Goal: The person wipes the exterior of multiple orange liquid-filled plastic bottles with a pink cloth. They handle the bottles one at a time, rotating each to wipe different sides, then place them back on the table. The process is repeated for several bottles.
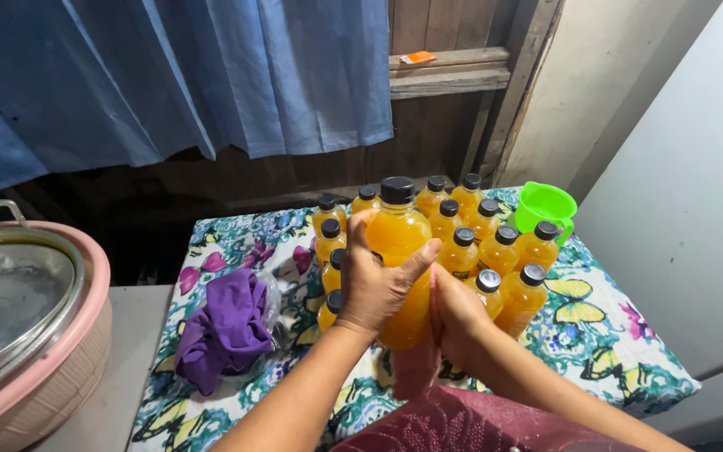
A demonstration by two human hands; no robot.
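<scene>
Both hands, left hand (374, 285) and right hand (453, 310), fingers clamped around a capped orange juice bottle (399, 251), lifted before filled capped bottles (495, 247) clustered just beyond the fingertips, none visibly uncapped.

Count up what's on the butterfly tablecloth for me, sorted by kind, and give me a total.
Orange bottles with black caps: 15 visible, including the held bottle gripped by the left hand and right hand; the hands may hide more
Green jug: 1
Purple cloth: 1
Total: 17
</scene>
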